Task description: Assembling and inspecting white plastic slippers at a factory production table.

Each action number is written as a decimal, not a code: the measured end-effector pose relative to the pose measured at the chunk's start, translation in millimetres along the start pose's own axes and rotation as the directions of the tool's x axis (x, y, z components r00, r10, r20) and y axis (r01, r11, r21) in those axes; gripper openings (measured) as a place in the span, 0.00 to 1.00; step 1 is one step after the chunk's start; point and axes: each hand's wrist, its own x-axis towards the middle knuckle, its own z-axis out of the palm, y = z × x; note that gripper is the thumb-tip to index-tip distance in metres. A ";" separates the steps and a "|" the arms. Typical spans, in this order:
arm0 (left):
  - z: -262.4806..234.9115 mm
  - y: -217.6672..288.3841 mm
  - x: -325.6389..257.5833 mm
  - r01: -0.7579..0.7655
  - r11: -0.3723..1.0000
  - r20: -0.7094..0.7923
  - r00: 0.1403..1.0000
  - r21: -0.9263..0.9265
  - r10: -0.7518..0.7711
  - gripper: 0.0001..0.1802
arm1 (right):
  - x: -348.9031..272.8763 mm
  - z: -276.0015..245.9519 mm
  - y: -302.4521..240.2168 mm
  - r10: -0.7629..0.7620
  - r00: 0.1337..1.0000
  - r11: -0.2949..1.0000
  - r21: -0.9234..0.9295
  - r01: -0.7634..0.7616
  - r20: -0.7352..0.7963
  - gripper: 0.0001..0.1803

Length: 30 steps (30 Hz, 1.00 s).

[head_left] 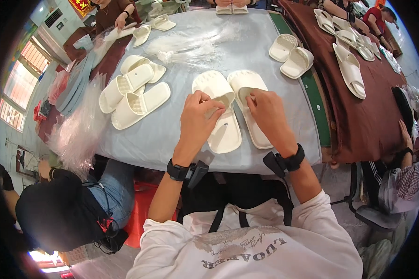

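Two cream slippers lie side by side before me on the covered table, toes pointing away. At the strap opening of the left slipper (226,137), my left hand (199,115) is closed, thumb and fingers pinched together by the strap's edge. My right hand (268,114) has its fingers curled at the strap edge of the right slipper (245,80) and partly covers it. The fingertips of both hands are partly hidden. A dark band with a black block sits on each of my wrists.
More cream slippers (142,104) lie to the left, with another pair (297,63) at the right edge. Clear plastic bags (191,44) are spread over the grey-blue table cover (181,142). Several people work around; a person in black (63,211) sits close at left. A brown-covered table (372,114) stands right.
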 end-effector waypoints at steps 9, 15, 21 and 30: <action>3.2 -8.0 4.4 0.033 0.999 -0.036 0.999 -0.030 -0.034 0.08 | -14.9 0.4 -5.8 -0.270 0.954 0.961 0.107 0.256 0.135 0.20; 17.0 -14.7 9.8 0.003 0.999 -0.114 0.993 -0.043 -0.007 0.07 | -20.0 3.7 -24.1 -0.194 0.969 0.981 0.047 0.189 0.154 0.25; 20.9 -2.4 19.5 0.118 0.986 -0.054 0.991 -0.121 -0.125 0.07 | -16.8 21.0 -13.9 -0.278 0.954 0.955 -0.077 0.287 0.110 0.13; 14.4 -7.6 15.3 0.212 0.971 -0.015 0.976 -0.108 -0.215 0.08 | -16.3 24.1 -14.8 -0.174 0.984 0.985 -0.007 0.174 0.031 0.06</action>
